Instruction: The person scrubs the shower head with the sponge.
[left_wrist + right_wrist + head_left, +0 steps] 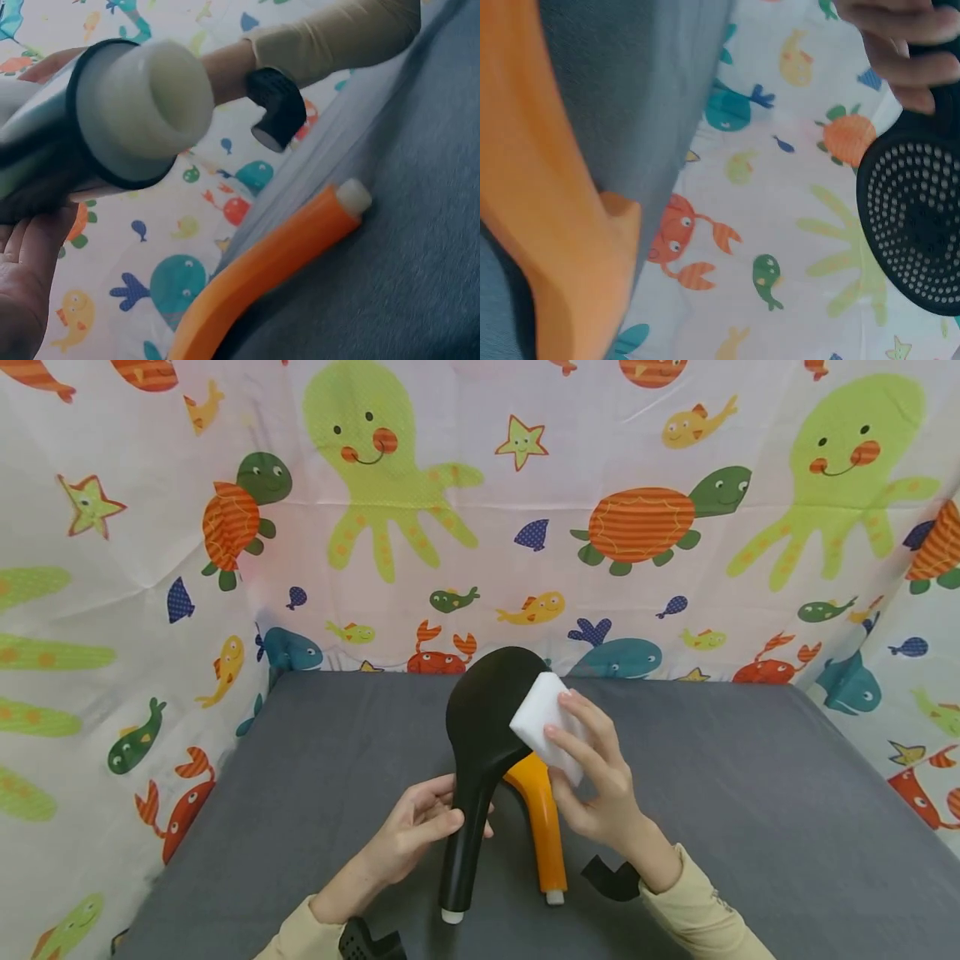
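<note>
A black handheld shower head (483, 714) is held up over the table, its smooth back toward the head camera. My left hand (408, 831) grips its handle, thumb in front and fingertips behind. In the right wrist view, the spray face (922, 221) shows many small holes. A white connector (142, 97) ends the handle in the left wrist view. My right hand (600, 777) pinches a white sponge (542, 714) against the right side of the black head. Behind, an orange shower head (547, 827) lies on the table, its head mostly hidden by the black one.
A dark grey cloth (337, 735) covers the table. Around its back and sides hangs a white curtain (450, 627) printed with sea animals. Black straps (611, 878) sit at both wrists, over pale sleeves (697, 906).
</note>
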Demonstrator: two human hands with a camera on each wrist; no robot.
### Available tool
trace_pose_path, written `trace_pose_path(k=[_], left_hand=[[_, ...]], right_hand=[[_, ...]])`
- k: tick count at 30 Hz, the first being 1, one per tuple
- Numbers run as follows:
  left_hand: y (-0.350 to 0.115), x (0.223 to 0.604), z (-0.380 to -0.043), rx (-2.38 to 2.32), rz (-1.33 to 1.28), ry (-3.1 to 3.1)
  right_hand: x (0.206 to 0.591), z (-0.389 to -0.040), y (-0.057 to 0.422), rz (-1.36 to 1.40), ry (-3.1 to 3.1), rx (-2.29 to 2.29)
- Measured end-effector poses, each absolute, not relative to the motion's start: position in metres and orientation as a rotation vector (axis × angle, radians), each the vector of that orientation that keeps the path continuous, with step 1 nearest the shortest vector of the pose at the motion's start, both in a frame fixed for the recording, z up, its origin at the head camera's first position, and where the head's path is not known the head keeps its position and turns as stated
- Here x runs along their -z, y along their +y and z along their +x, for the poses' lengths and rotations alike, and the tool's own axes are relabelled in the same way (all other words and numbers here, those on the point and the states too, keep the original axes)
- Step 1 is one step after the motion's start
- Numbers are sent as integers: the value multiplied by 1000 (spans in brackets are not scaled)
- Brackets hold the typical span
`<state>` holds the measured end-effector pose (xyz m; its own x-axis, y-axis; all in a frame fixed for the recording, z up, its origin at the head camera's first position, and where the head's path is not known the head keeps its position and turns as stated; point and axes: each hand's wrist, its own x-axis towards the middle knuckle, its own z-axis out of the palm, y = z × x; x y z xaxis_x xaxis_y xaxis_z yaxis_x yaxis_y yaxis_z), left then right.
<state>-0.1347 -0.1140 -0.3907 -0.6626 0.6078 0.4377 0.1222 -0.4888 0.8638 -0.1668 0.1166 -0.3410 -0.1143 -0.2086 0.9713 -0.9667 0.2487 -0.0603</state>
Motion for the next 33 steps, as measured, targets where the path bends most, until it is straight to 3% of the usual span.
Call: trace_pose_path(k=[8,18,27,33], left_hand=[[-115,393,-138,-2039,1265,1591],[-119,393,-142,-2052,1273,1951],[-120,399,-142,-1792,1239,2366],[-116,402,-141,-1727,1272,2599]], right_hand=[[308,-164,127,880,-1750,-1267],[354,-170,141,823,-1896,-1464],[314,-163,130,856,-1822,-1299],[323,-175,141,838,-1843,-1252]])
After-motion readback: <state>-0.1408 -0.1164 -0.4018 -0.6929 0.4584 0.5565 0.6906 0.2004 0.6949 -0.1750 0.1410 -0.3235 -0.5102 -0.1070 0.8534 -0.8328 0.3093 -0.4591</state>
